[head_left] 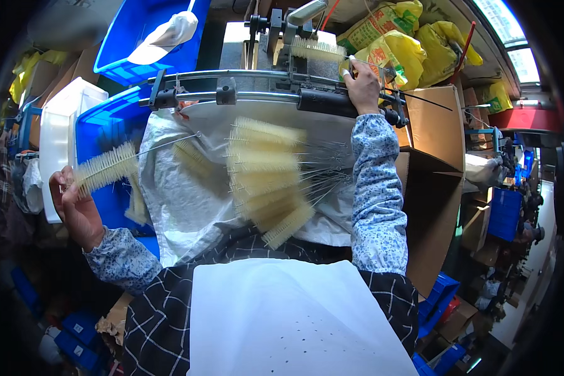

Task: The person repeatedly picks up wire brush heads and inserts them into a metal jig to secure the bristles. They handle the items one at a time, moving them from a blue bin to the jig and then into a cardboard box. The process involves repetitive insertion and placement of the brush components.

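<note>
My left hand (78, 213) is out at the left with its fingers closed around the bristle end of a cream tube brush (106, 168). The brush's thin wire stem points right and ends in a small loop. Up at the machine (263, 88), my right hand (361, 88) has curled fingers with white fingertip covers. Its fingertips meet the right end of another bristle brush (318, 50) that lies across the machine; exactly what they pinch is hidden. A fanned pile of finished-looking brushes (266, 163) rests on a white cloth (175, 207) in front of me, wire stems to the right.
Blue bins (122, 69) stand at the left, a white cap (169, 37) on one. Beside them is a white plastic box (75, 119). An open cardboard box (435, 125) sits right of my arm, with yellow sacks (395, 53) behind the machine. Metal rails (263, 97) cross in front.
</note>
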The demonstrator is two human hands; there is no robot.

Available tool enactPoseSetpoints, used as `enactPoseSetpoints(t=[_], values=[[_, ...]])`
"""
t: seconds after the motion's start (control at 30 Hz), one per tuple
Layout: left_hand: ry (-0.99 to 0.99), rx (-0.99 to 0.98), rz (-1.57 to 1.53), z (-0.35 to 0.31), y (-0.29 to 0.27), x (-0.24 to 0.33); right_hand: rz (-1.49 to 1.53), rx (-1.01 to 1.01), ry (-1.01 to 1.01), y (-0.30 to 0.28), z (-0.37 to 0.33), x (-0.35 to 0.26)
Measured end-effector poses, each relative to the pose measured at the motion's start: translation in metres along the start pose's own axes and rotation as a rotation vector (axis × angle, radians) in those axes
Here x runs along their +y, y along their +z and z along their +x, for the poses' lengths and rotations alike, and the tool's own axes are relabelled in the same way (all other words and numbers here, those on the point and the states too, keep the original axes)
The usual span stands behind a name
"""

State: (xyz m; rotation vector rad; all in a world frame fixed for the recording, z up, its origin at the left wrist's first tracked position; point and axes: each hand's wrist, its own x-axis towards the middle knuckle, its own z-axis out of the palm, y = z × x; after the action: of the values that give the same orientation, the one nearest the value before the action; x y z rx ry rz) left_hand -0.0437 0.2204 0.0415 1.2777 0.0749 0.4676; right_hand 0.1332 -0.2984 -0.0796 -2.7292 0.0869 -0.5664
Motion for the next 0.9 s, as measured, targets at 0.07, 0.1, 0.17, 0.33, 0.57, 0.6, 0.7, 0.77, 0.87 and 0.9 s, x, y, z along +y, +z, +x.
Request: enactPoseSetpoints(t=[0.07,0.1,0.17,0.33,0.57,0.6,0.7,0.77,0.87,0.9], values=[[-0.005,-0.039,-0.069,0.001,-0.009,0.003,0.015,0.036,-0.033,0.002,0.0,-0.003],[0.006,-0.005,-0.063,0.0,-0.013,0.003,0.02,0.029,-0.029,0.003,0.0,-0.005],[0.026,0.066,-0.052,-0.001,-0.005,0.009,0.028,0.017,-0.02,0.004,0.0,-0.011],[0.03,0.111,-0.025,-0.005,0.026,0.016,-0.009,0.009,0.001,0.004,0.0,-0.039],[0.006,0.008,-0.072,-0.005,0.037,0.019,-0.035,-0.046,0.025,0.012,0.002,-0.088],[0.001,0.014,-0.07,-0.006,0.039,0.02,-0.049,-0.035,0.02,0.013,0.001,-0.094],[-0.006,0.028,-0.072,-0.007,0.041,0.016,-0.101,-0.007,0.015,0.022,-0.002,-0.115],[-0.014,0.042,-0.082,-0.007,0.04,0.014,-0.057,-0.053,0.021,0.02,-0.002,-0.117],[-0.003,0.009,-0.115,-0.006,0.04,0.013,-0.044,-0.096,0.01,0.012,0.0,-0.113],[0.0,-0.005,-0.132,-0.006,0.039,0.014,-0.049,-0.107,0.002,0.009,0.001,-0.11]])
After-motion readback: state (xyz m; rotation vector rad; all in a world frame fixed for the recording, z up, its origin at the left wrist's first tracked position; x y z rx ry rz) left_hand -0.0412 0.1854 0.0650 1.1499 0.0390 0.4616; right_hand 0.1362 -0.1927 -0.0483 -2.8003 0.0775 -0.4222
